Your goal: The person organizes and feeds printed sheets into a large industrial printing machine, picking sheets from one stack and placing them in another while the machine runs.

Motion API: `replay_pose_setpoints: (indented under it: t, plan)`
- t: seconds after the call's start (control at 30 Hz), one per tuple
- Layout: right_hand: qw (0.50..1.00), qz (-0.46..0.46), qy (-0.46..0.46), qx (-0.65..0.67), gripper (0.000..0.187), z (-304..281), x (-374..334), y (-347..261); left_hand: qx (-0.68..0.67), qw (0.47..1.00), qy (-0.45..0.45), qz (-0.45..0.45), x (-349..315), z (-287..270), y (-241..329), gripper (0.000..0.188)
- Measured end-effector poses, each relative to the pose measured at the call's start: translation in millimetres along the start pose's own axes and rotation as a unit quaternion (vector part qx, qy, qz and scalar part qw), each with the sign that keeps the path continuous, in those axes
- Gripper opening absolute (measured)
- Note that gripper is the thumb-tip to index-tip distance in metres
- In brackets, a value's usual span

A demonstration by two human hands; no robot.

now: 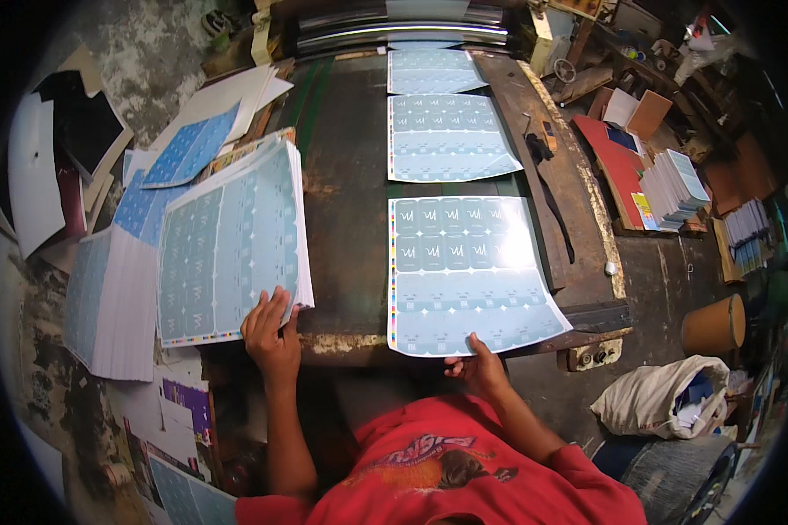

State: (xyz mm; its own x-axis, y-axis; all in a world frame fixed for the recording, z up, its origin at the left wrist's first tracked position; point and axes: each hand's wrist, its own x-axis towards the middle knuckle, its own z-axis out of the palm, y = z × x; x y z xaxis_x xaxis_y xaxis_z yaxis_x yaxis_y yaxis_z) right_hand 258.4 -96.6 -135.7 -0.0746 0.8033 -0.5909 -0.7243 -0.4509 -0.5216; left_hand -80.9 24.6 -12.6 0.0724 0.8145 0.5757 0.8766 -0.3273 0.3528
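My right hand pinches the near edge of a light-blue printed sheet, thumb on top and fingers beneath. This sheet lies on the dark feed table of a machine, its near edge slightly past the table's front. To the left, a thick stack of similar printed sheets stands at a slant. My left hand rests on the near right corner of that stack, fingers stretched out and slightly apart over the top sheet. Farther up the table lie a second printed sheet and a third sheet, in line toward the rollers.
Metal rollers cross the table's far end. A black strap lies along its right side. Another paper stack leans at the left. On the right are a paper pile, a brown bin and a white sack.
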Motion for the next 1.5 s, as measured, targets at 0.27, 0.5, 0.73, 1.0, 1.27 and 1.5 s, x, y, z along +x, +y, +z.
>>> replay_pose_setpoints:
  t: [0.27, 0.5, 0.73, 1.0, 1.27, 1.5]
  plan:
    - [0.997, -0.069, -0.009, 0.03, 0.059, 22, 58, -44, -0.078, 0.995, -0.037, -0.045, 5, -13, 15, 0.028]
    - [0.986, -0.135, 0.085, 0.058, 0.047, 44, 78, -32, -0.268, 0.952, -0.041, -0.141, 10, -25, 24, 0.019]
    - [0.991, -0.091, -0.1, -0.013, 0.059, 66, 18, -57, -0.259, 0.92, -0.271, 0.118, 4, -33, 75, 0.013]
    - [0.999, -0.038, -0.032, -0.013, 0.038, 6, 19, -21, -0.051, 0.986, -0.136, 0.083, 32, -19, 32, 0.084]
    - [0.997, -0.021, 0.013, -0.068, 0.042, -21, -27, 18, 0.037, 0.988, -0.15, 0.006, 20, -21, 15, 0.083]
    - [0.996, -0.016, 0.033, -0.085, 0.043, -9, -58, 28, -0.042, 0.995, -0.09, -0.028, 16, -9, 9, 0.05]
